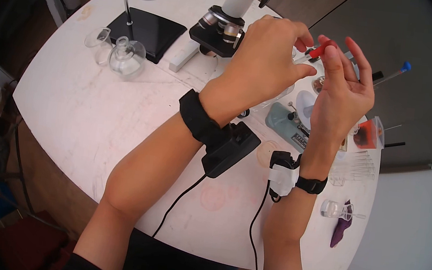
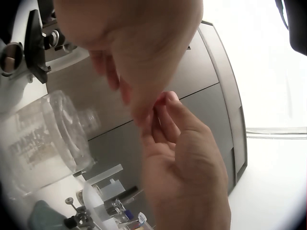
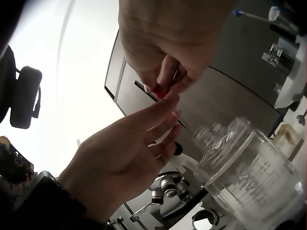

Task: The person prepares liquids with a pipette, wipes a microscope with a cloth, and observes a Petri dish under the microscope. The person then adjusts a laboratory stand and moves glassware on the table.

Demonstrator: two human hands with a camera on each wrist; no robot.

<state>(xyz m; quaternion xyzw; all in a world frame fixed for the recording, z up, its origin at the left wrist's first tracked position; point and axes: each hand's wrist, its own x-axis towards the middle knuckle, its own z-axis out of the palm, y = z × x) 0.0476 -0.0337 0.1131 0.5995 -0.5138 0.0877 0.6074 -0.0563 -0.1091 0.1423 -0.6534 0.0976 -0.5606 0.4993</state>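
Note:
My right hand point(image 1: 345, 88) pinches the red rubber bulb point(image 1: 323, 48) of a dropper between thumb and fingertips, up in the air over the far side of the table. From the bulb a clear glass tube point(image 1: 302, 59) slants down to the left. My left hand point(image 1: 264, 60) is beside it, with thumb and forefinger parted around the tube and the other fingers loosely bent. In the right wrist view the left fingertips point(image 3: 175, 98) come close to the red bulb. A clear bottle point(image 3: 254, 177) stands below both hands, its mouth point(image 3: 211, 136) near the tube's lower end.
A microscope point(image 1: 228, 24) stands left of the hands. Farther left are a ring stand point(image 1: 147, 34) and a round glass flask point(image 1: 126, 60). A balance point(image 1: 287, 122), test tubes point(image 1: 356, 167), a small beaker point(image 1: 333, 208) and a purple cloth point(image 1: 342, 229) lie to the right.

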